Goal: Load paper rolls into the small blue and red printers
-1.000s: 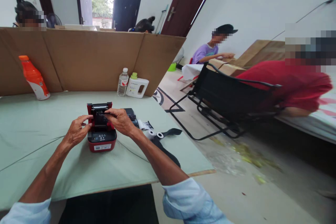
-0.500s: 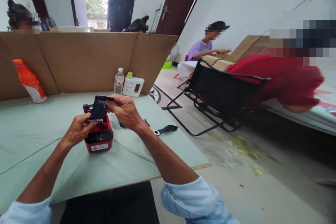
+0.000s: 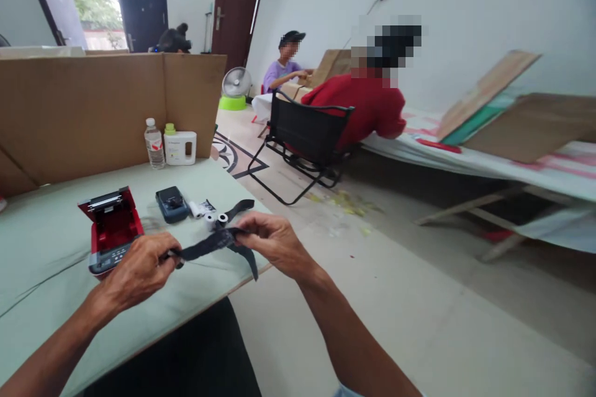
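My left hand (image 3: pixel 139 268) and my right hand (image 3: pixel 272 240) each pinch one end of a thin black strip (image 3: pixel 207 247), stretched between them above the table's near edge. A loose tail of the strip hangs down near my right hand. Behind my left hand a small red printer (image 3: pixel 112 228) stands on the pale green tabletop (image 3: pixel 41 288) with its lid open. A dark blue-grey device (image 3: pixel 172 203), small white paper rolls (image 3: pixel 201 211) and another black strip (image 3: pixel 237 207) lie beyond the hands.
A cardboard screen (image 3: pixel 93 105) stands along the table's back, with a clear water bottle (image 3: pixel 154 143) and a white jug (image 3: pixel 179 146) in front. To the right, a person in red (image 3: pixel 363 105) sits on a black folding chair (image 3: pixel 302 136); other people work further back.
The black piece I held above the printer is gone and both hands have come toward the table's near edge, now gripping the black strip. The view has swung right, and the printer lies open.
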{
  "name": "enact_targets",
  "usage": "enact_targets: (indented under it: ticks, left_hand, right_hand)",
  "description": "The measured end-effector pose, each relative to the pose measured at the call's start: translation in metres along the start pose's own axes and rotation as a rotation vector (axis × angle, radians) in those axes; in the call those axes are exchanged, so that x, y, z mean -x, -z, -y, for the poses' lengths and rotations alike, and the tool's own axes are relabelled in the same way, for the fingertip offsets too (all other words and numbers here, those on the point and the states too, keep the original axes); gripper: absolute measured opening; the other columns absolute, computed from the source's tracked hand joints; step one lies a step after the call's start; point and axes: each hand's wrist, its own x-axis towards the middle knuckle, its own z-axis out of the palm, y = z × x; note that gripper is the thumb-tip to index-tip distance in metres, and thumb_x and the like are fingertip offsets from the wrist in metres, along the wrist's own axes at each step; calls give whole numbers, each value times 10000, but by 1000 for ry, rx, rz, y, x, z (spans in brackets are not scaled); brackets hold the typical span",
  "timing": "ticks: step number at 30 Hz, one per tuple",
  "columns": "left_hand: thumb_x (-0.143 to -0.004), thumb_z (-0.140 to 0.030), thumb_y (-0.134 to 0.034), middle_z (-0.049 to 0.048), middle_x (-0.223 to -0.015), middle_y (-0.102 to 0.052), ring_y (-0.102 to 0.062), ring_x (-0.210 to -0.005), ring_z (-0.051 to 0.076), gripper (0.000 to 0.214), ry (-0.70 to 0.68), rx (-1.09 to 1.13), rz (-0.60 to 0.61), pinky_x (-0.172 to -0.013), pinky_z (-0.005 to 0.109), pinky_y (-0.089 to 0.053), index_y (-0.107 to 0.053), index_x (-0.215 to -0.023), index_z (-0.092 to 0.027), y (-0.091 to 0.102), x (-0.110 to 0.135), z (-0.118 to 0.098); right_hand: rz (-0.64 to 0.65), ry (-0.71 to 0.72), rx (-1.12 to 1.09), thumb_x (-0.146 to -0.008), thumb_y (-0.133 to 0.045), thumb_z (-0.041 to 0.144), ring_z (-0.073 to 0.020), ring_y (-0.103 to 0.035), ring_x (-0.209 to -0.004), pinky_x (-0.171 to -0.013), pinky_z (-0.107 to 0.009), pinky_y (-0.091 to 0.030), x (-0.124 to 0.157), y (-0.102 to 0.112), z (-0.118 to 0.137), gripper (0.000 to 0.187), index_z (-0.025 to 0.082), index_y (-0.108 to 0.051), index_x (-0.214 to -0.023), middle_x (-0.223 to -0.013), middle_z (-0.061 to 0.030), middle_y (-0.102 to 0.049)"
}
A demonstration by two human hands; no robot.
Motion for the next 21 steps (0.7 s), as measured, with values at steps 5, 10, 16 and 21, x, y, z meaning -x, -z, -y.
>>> enact_targets:
  ticks: [5, 10, 16, 21]
  left_hand:
    - [-889, -172, -543, 33, -882, -736, -656, -795, 192, 165, -48, -226, 107, -751, 292, -447, -701, -851, -206, -2, -50, -14]
    - [-857, -187, -576, 66, -819, -751, -662, -767, 210, 206, -21, -452, 48, -701, 293, -434, -775, -912, -190, 3, -154, -22]
    - [-809, -186, -589, 99, -884, -788, -690, -864, 237, 305, 71, -511, 94, -744, 299, -465, -815, -1012, -189, -40, -243, 2]
    - [-784, -185, -628, 75, -918, -800, -700, -899, 226, 296, 42, -480, 235, -759, 275, -484, -822, -1005, -212, -77, -259, 26]
  right_hand:
    - [-64, -21, 50, -816, -733, 322, -157, -614, -709, -685, -286, -494, 12, 32, -35, 137, 185, -737, -807, -756, -9, -694]
    - [-324, 117, 160, -797, -678, 359, -163, -579, -693, -679, -287, -472, -54, 71, -70, 176, 183, -686, -800, -729, 4, -647]
    - [-295, 46, 239, -741, -572, 284, -164, -576, -725, -704, -270, -457, -136, 108, -119, 114, 189, -630, -764, -726, 8, -633]
    - [-160, -67, 248, -703, -577, 270, -143, -530, -623, -597, -238, -403, -120, 121, -150, 88, 190, -613, -706, -613, 34, -589]
